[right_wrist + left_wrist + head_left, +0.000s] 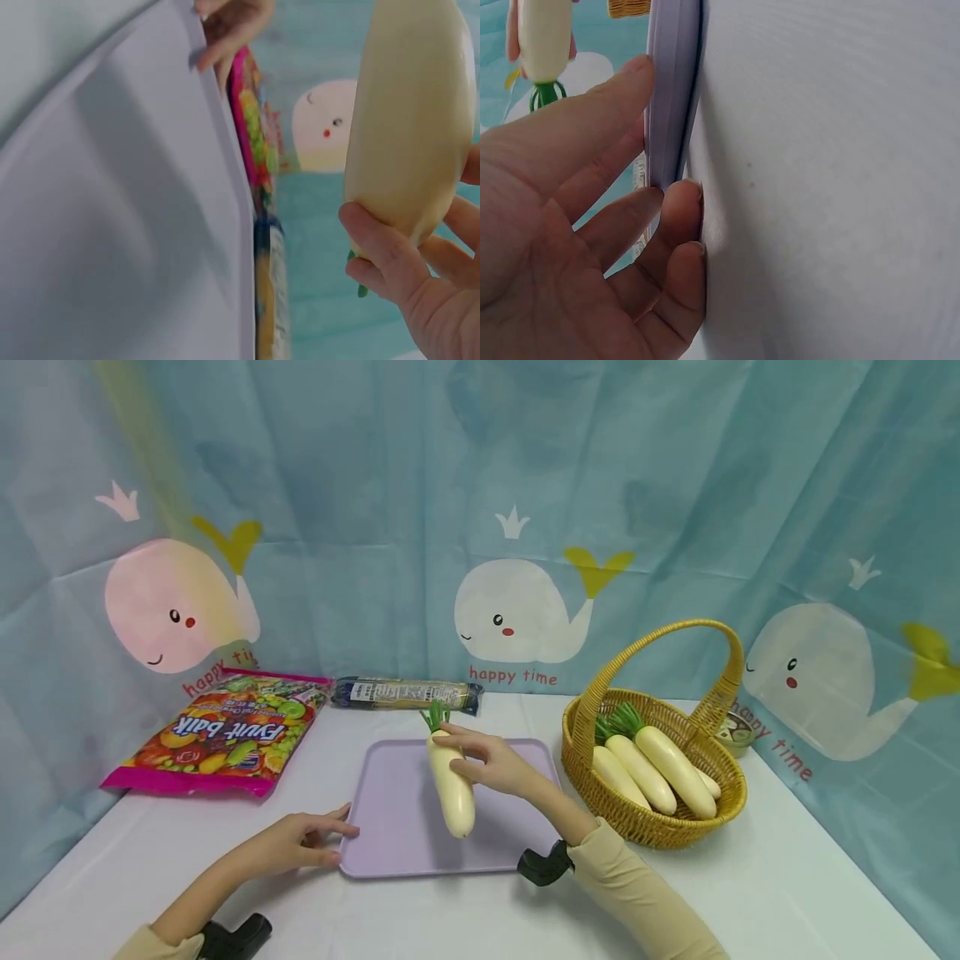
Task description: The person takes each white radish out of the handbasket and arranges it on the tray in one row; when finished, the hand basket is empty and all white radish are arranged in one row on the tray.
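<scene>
My right hand (pixel 487 764) grips a white radish (pixel 454 793) near its green leafy top, and the radish hangs tilted over the lilac tray (pixel 390 856) with its tip toward me. In the right wrist view, thumb and fingers sit around the radish's (pixel 412 112) leafy end. Beside the tray's left edge is my left hand (pixel 292 845), its thumb and index finger reaching to the rim. Up close in the left wrist view, the thumb lies against the tray rim (pixel 671 97), with the other fingers bent low at the tabletop.
A wicker basket (pixel 652 827) with a tall handle holds several white radishes (pixel 671 768) on the right, with a tin (pixel 737 733) behind it. A pink-edged candy bag (pixel 225 735) lies at the left, and a long clear packet (pixel 405 693) by the whale-print curtain (pixel 360 568).
</scene>
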{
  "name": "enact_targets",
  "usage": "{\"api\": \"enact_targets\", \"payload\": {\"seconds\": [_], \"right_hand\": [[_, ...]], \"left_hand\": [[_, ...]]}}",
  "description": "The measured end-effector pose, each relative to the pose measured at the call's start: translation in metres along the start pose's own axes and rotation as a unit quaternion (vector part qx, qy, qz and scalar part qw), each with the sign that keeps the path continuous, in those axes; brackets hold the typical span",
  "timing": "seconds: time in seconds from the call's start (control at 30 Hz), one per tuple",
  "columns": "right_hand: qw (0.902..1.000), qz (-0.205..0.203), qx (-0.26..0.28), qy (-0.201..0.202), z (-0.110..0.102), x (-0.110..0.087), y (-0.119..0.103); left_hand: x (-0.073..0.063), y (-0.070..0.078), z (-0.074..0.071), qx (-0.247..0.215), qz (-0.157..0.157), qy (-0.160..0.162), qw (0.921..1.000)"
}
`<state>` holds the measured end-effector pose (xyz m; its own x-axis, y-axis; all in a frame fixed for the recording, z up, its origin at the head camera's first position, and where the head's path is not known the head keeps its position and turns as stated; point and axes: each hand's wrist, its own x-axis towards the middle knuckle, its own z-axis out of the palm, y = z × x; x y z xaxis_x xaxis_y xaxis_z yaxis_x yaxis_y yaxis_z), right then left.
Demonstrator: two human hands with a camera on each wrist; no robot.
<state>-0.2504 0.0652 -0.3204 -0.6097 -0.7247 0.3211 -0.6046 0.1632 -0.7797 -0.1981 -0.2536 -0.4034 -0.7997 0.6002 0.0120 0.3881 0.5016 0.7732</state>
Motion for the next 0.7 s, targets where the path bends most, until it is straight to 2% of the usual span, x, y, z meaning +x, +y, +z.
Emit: {"api": "enact_targets", "payload": {"seconds": [0.13,0.2,0.43,0.5,0.63,0.7], "right_hand": [[0.9996,0.005,0.020,-0.020,0.012,0.008,-0.008],[0.9994,0.012,0.025,-0.021,0.018,0.013,-0.008],[0.9936,0.066,0.092,0.002,0.035,0.023,0.000],[0.9944,0.067,0.081,0.014,0.040,0.025,-0.001],[0.9982,0.038,0.028,0.036,0.051,0.031,-0.001],[0.9985,0.028,0.003,0.047,0.057,0.035,0.006]], "left_hand": [[0.000,0.000,0.002,0.000,0.008,-0.002,1.0000],[0.000,0.000,0.002,0.000,0.002,-0.003,1.0000],[0.004,-0.001,0.002,-0.005,0.008,-0.003,1.0000],[0.004,-0.002,0.003,-0.008,0.010,-0.006,0.9999],[0.005,-0.003,0.002,-0.003,0.001,0.003,1.0000],[0.006,-0.004,0.001,-0.001,-0.001,0.009,1.0000]]}}
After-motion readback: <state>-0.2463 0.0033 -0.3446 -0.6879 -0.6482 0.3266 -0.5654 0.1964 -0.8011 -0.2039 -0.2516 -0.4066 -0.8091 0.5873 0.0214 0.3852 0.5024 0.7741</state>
